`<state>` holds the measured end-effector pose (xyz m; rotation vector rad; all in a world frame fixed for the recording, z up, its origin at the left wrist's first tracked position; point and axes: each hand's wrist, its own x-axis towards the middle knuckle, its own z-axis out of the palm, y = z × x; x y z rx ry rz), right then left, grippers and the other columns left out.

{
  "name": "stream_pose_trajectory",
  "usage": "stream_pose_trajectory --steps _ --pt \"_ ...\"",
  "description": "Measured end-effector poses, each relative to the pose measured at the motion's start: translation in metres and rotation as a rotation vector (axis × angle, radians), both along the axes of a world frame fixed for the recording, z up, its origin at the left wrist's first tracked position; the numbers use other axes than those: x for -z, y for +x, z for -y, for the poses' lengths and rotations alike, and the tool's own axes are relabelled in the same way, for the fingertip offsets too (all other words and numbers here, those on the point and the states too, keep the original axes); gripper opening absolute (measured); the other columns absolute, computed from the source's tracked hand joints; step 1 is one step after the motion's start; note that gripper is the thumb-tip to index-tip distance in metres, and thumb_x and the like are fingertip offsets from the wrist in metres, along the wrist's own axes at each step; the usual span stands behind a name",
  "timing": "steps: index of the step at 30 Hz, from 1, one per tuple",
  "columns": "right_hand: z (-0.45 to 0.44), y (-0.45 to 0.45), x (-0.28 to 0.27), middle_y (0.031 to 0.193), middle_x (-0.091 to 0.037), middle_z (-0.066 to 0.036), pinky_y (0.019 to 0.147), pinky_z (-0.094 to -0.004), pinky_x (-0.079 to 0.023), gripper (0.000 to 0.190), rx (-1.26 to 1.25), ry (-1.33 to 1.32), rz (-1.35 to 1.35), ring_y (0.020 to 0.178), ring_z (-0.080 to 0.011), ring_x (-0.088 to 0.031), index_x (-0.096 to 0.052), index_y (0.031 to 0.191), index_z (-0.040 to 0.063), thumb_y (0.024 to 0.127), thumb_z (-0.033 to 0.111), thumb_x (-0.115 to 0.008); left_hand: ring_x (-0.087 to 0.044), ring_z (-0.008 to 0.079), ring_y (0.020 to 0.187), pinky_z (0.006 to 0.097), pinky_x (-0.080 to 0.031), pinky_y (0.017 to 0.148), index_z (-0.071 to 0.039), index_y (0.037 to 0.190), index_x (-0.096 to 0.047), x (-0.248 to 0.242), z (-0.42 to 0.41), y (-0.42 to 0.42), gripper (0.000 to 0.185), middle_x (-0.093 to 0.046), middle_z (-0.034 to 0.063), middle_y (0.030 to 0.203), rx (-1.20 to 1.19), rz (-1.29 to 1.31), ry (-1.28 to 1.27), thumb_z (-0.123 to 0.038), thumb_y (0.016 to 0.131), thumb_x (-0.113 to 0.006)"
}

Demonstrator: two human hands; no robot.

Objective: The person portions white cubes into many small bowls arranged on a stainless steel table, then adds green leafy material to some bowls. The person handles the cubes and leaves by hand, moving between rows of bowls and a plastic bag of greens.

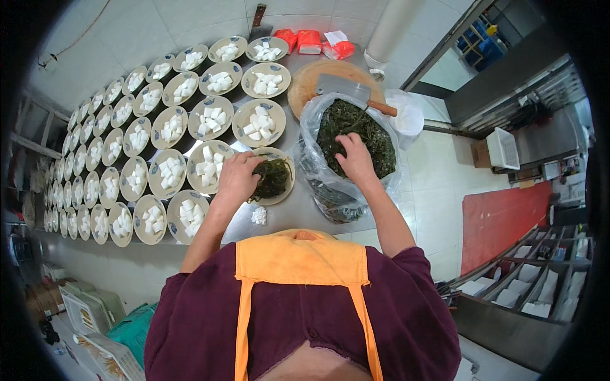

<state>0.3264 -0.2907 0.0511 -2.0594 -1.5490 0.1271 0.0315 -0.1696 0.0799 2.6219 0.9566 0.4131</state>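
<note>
My left hand rests at the left edge of a bowl, its fingertips touching a heap of dark green seaweed there. Whether those fingers grip any strands is unclear. With fingers bent, my right hand reaches into a clear plastic bag full of seaweed; its fingertips are partly sunk in, so the hold cannot be told. Rows of patterned bowls holding white cubes, perhaps tofu, fill the left of the metal table; the nearest such bowl is beside my left hand.
Behind the bag, a cleaver lies on a round wooden chopping board. Red packets and another cleaver are by the tiled wall. A crumpled white scrap lies near the table's front edge. A white plastic roll or bag stands right.
</note>
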Motion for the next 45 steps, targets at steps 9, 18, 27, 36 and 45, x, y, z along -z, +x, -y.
stream_pose_trajectory --steps 9,18,27,36,45 --pt "0.055 0.034 -0.051 0.084 -0.067 -0.012 0.074 -0.0341 -0.050 0.013 0.086 0.141 -0.343 0.079 -0.0249 -0.064 -0.069 0.086 0.004 0.076 0.004 -0.061 -0.057 0.0317 0.101 0.0412 -0.045 0.090 -0.008 0.101 -0.067 -0.016 0.005 0.000 0.033 -0.064 0.0124 0.104 -0.090 0.047 0.134 -0.009 0.068 -0.072" --pt "0.031 0.043 -0.062 0.122 -0.053 -0.017 0.087 -0.0418 -0.048 0.032 -0.062 0.034 -0.211 0.099 -0.0361 -0.057 -0.064 0.107 0.009 0.075 0.012 -0.065 -0.057 0.0332 0.101 0.0422 -0.044 0.090 -0.003 0.093 -0.067 -0.020 0.029 0.056 0.022 -0.064 0.0137 0.103 0.029 0.140 0.012 -0.008 0.071 -0.070" --pt "0.041 -0.013 0.011 0.147 -0.022 -0.023 0.085 -0.0505 -0.051 0.066 -0.070 -0.359 -0.051 0.110 -0.0503 -0.048 -0.050 0.133 0.024 0.072 0.013 -0.070 -0.055 0.0320 0.105 0.0433 -0.042 0.094 -0.005 0.100 -0.065 -0.018 0.071 0.132 0.035 -0.062 0.0117 0.105 0.359 0.140 0.040 -0.006 0.067 -0.073" --pt "0.033 0.040 0.017 0.061 -0.061 -0.010 0.049 -0.0334 -0.051 0.020 -0.201 -0.208 -0.745 0.051 -0.0180 -0.061 -0.063 0.085 0.000 0.068 0.011 -0.069 -0.058 0.0268 0.100 0.0522 -0.029 0.106 -0.013 0.103 -0.069 -0.013 0.093 0.146 0.038 -0.064 0.0094 0.090 0.423 -0.272 0.092 -0.021 0.067 -0.074" --pt "0.018 0.045 -0.059 0.063 -0.062 -0.013 0.053 -0.0330 -0.049 0.025 -0.260 0.171 -0.601 0.053 -0.0195 -0.062 -0.064 0.085 -0.001 0.065 0.012 -0.070 -0.058 0.0262 0.094 0.0525 -0.031 0.106 -0.014 0.082 -0.075 -0.008 0.100 0.136 0.011 -0.065 0.0077 0.083 0.231 -0.137 0.188 -0.018 0.075 -0.068"
